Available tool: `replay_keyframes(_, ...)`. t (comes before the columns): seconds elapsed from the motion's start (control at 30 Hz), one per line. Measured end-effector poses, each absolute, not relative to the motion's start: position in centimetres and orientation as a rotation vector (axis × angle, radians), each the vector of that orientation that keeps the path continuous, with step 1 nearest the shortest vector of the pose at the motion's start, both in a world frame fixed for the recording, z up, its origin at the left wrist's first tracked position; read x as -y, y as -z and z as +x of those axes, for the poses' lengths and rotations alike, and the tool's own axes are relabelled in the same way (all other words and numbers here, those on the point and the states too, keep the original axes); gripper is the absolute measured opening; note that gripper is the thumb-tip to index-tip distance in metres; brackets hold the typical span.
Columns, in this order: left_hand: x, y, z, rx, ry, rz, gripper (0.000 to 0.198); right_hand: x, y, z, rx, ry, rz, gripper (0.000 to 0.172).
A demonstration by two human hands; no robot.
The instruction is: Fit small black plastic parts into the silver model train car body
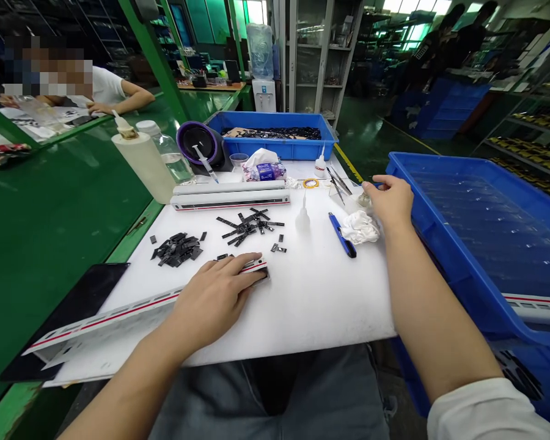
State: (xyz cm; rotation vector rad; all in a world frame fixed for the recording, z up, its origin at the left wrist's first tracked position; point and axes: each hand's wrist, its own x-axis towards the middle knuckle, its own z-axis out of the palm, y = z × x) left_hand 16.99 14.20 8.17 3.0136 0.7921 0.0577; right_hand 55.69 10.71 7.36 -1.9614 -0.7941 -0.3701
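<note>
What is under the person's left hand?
The left hand lies over a red-striped white shell, whose ends show on both sides. The stretch directly beneath the palm and fingers is covered and cannot be seen.

Wht short slv (486, 410) on R arm (433, 311), dk gry-blue trousers (206, 403), hands (217, 293) bare

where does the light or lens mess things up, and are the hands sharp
Head view: the windows blow out white against dim surroundings; head view: glare on the green floor; head view: the edges look stretched, while the left hand and right hand look fairly sharp.
</note>
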Motion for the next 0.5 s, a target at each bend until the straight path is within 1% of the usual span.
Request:
replay_keyframes(0.07,-14.5,-8.6,16.9,-0.774,-0.022,2.973,0.039,-10.5,-7.7,55.0,0.791,0.460,-1.920,0.034)
replay_keyframes(0.17,-15.4,-10.1,16.7,-0.720,0.036,2.832,0.038,-10.0,-8.5,53.3,0.828,0.591,-1.741,0.026)
replay_keyframes(0.27,-16.6,-12.4,16.6,-0.741,0.037,2.667,0.036,-9.3,-9.1,50.2,0.988,0.583,-1.562,0.017)
replay_keyframes(0.37,-17.6,-14.8,16.9,-0.782,0.029,2.501,0.039,-9.0,-9.3,46.1,1.337,0.345,-1.392,0.011)
replay_keyframes(0.5,-18.7,-16.7,17.4,-0.664,0.069,2.347,0.037,-9.2,-8.4,41.9,1.892,-0.194,-1.374,0.013)
